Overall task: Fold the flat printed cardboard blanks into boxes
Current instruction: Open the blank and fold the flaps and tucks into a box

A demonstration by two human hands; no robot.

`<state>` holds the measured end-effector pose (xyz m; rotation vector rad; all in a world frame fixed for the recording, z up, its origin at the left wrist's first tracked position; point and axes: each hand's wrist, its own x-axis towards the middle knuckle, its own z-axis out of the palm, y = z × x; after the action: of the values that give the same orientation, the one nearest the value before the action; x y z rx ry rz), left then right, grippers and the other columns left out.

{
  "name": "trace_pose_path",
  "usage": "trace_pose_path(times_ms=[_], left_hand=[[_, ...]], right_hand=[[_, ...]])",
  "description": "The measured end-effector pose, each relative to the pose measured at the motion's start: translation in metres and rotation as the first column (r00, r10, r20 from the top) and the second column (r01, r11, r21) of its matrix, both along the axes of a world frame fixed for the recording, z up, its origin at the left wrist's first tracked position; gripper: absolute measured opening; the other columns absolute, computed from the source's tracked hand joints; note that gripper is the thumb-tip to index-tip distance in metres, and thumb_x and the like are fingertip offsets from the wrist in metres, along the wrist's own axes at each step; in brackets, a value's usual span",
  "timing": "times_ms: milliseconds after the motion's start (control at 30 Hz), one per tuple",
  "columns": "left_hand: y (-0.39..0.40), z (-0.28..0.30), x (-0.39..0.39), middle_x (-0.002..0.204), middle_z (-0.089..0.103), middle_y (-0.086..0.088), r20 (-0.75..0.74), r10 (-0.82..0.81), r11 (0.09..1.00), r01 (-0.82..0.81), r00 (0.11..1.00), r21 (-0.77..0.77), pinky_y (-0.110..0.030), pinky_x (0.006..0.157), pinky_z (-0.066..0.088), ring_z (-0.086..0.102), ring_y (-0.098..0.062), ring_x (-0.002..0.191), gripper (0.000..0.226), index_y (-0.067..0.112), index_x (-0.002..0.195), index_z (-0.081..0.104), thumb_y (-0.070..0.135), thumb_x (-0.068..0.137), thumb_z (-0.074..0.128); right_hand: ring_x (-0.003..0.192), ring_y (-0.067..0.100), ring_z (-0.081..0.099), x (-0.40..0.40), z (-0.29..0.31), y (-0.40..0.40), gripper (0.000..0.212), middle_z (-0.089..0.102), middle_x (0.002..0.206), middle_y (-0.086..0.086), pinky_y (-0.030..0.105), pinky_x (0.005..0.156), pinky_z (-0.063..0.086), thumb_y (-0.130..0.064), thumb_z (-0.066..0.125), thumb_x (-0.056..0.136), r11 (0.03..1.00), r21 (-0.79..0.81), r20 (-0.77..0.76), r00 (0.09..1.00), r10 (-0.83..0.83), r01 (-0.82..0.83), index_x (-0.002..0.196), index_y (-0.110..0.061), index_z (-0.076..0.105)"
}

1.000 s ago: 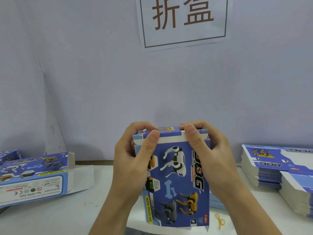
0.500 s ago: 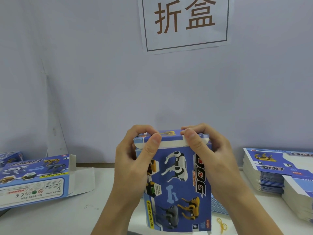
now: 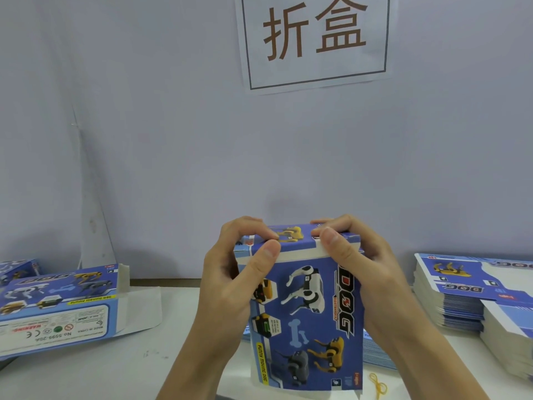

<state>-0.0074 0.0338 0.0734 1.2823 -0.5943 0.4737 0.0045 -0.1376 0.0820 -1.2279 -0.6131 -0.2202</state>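
Held upright at centre, above the white table [image 3: 86,370]: a blue dog-print box [image 3: 305,321], top flap folded over. Gripped at its upper corners by the left hand [image 3: 227,284] at 9 o'clock and the right hand [image 3: 366,269] at 3 o'clock, thumbs pressed on the flap's white edge, fingers curled over the top. At far 9 o'clock, a folded box [image 3: 57,307] lying with one end open. At 3 o'clock, stacked flat blanks [image 3: 467,287]. At 5 o'clock, a yellow rubber band [image 3: 377,385]. At 12 o'clock, a wall sign [image 3: 314,39].
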Motion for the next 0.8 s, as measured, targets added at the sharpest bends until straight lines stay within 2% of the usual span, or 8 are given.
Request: trace_pose_path(times_ms=[133, 267, 367, 433, 567, 633, 700, 800], left_hand=[[0.0, -0.003, 0.002, 0.113, 0.061, 0.005, 0.002, -0.004, 1.0, 0.004, 1.0, 0.011, -0.038, 0.066, 0.06, 0.066, -0.033, 0.112, 0.015, 0.025, 0.087, 0.068, 0.036, 0.078, 0.07], [0.001, -0.005, 0.003, 0.123, 0.055, 0.004, 0.002, 0.011, 0.996, -0.011, 1.0, 0.093, -0.041, 0.07, 0.06, 0.061, -0.035, 0.119, 0.016, 0.029, 0.089, 0.071, 0.039, 0.076, 0.072], [0.007, -0.001, 0.001, 0.133, 0.051, 0.012, 0.015, 0.021, 0.983, -0.024, 1.0, 0.183, -0.04, 0.069, 0.062, 0.061, -0.03, 0.121, 0.031, 0.036, 0.097, 0.069, 0.043, 0.069, 0.081], [0.01, 0.001, 0.0, 0.134, 0.051, 0.013, 0.032, 0.062, 0.978, -0.067, 0.998, 0.196, -0.037, 0.068, 0.062, 0.062, -0.027, 0.12, 0.029, 0.037, 0.095, 0.068, 0.042, 0.068, 0.08], [0.004, 0.001, 0.0, 0.132, 0.053, 0.011, 0.036, 0.048, 0.983, -0.054, 0.998, 0.177, -0.038, 0.069, 0.062, 0.06, -0.027, 0.123, 0.04, 0.033, 0.091, 0.07, 0.06, 0.064, 0.084], [0.002, 0.0, 0.0, 0.132, 0.053, 0.01, 0.033, 0.037, 0.983, -0.042, 0.999, 0.176, -0.039, 0.07, 0.062, 0.058, -0.028, 0.125, 0.042, 0.032, 0.092, 0.07, 0.062, 0.064, 0.083], [0.003, 0.001, -0.001, 0.133, 0.053, 0.01, 0.029, 0.025, 0.983, -0.03, 0.999, 0.178, -0.04, 0.071, 0.062, 0.057, -0.029, 0.126, 0.042, 0.032, 0.094, 0.07, 0.061, 0.065, 0.083], [0.008, 0.002, -0.002, 0.134, 0.052, 0.012, 0.021, 0.001, 0.985, -0.005, 1.0, 0.175, -0.04, 0.071, 0.062, 0.06, -0.028, 0.123, 0.039, 0.034, 0.097, 0.069, 0.055, 0.068, 0.084]], right_hand=[[0.081, 0.035, 0.075, 0.003, -0.003, -0.003, 0.025, 0.071, 0.105, -0.007, 0.034, 0.057, 0.059, -0.044, 0.078, 0.062, 1.0, 0.017, -0.047, 0.999, 0.022, -0.022, 0.072, -0.024, 0.066], [0.079, 0.032, 0.074, 0.003, -0.004, -0.007, 0.025, 0.07, 0.1, -0.007, 0.033, 0.056, 0.059, -0.04, 0.077, 0.061, 0.998, 0.043, -0.064, 0.997, 0.043, -0.04, 0.072, -0.022, 0.066], [0.079, 0.03, 0.076, 0.001, -0.002, -0.004, 0.031, 0.074, 0.095, -0.009, 0.036, 0.057, 0.06, -0.05, 0.081, 0.067, 1.0, 0.009, 0.003, 1.0, 0.029, -0.029, 0.082, -0.026, 0.067], [0.083, 0.032, 0.076, -0.001, -0.001, -0.002, 0.04, 0.074, 0.096, -0.01, 0.04, 0.061, 0.062, -0.058, 0.083, 0.066, 0.999, -0.007, 0.017, 0.999, 0.05, -0.05, 0.085, -0.027, 0.066], [0.09, 0.035, 0.074, 0.002, -0.006, -0.007, 0.025, 0.068, 0.119, -0.006, 0.039, 0.064, 0.06, -0.04, 0.079, 0.068, 0.995, 0.047, -0.036, 0.996, 0.084, -0.082, 0.08, -0.022, 0.067], [0.092, 0.035, 0.074, 0.003, -0.008, -0.01, 0.022, 0.066, 0.124, -0.005, 0.039, 0.064, 0.06, -0.038, 0.077, 0.067, 0.995, 0.066, -0.055, 0.996, 0.075, -0.071, 0.078, -0.021, 0.068], [0.091, 0.034, 0.075, 0.003, -0.007, -0.007, 0.025, 0.068, 0.12, -0.005, 0.04, 0.064, 0.061, -0.043, 0.078, 0.068, 0.999, 0.048, -0.022, 0.999, 0.025, -0.024, 0.079, -0.022, 0.069], [0.082, 0.03, 0.076, -0.001, -0.002, 0.002, 0.041, 0.074, 0.102, -0.006, 0.036, 0.059, 0.061, -0.06, 0.08, 0.069, 0.998, 0.017, 0.074, 0.995, -0.066, 0.065, 0.087, -0.026, 0.067]])
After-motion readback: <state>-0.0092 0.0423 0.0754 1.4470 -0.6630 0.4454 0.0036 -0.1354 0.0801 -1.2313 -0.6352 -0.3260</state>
